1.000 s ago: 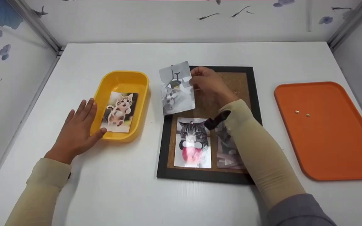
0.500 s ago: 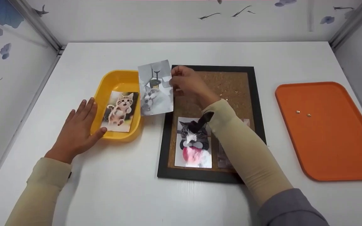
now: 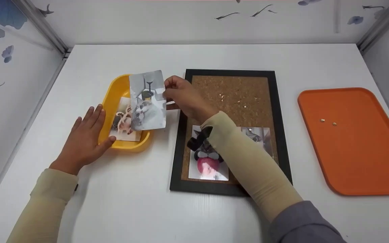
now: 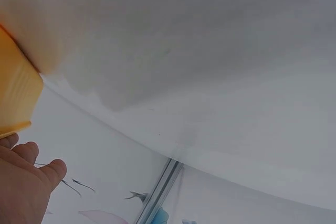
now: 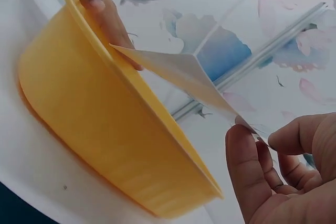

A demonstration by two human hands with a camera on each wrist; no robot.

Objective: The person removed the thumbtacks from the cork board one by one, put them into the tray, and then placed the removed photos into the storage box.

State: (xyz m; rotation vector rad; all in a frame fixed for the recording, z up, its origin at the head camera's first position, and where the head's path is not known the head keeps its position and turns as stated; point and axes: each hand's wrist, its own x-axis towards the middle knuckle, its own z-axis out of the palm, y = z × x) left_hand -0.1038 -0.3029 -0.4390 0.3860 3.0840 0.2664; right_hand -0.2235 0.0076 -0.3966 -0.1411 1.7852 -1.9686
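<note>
My right hand [image 3: 187,98] pinches the right edge of a grey cat photo [image 3: 148,101], which hangs over the yellow bin [image 3: 115,88]. In the right wrist view the photo [image 5: 181,74] shows edge-on, thumb and finger at its near corner, above the bin's rim. A kitten photo [image 3: 122,125] lies in the bin, partly covered by the held one. At the bin's left rim rests my left hand [image 3: 81,141], its fingers straight. Right of the bin lies a black-framed corkboard [image 3: 230,98] bearing two cat photos along its lower half, partly hidden by my right forearm.
An orange tray [image 3: 360,152] with two small pushpins [image 3: 328,122] on it lies at the right. Bits of light debris or holes dot the cork's upper half. White walls [image 3: 167,20] with painted fish and flowers stand behind the white table [image 3: 130,202].
My right hand has carried the grey cat photo leftward from over the corkboard to over the yellow bin, uncovering the board's upper half. My left hand has stayed at the bin.
</note>
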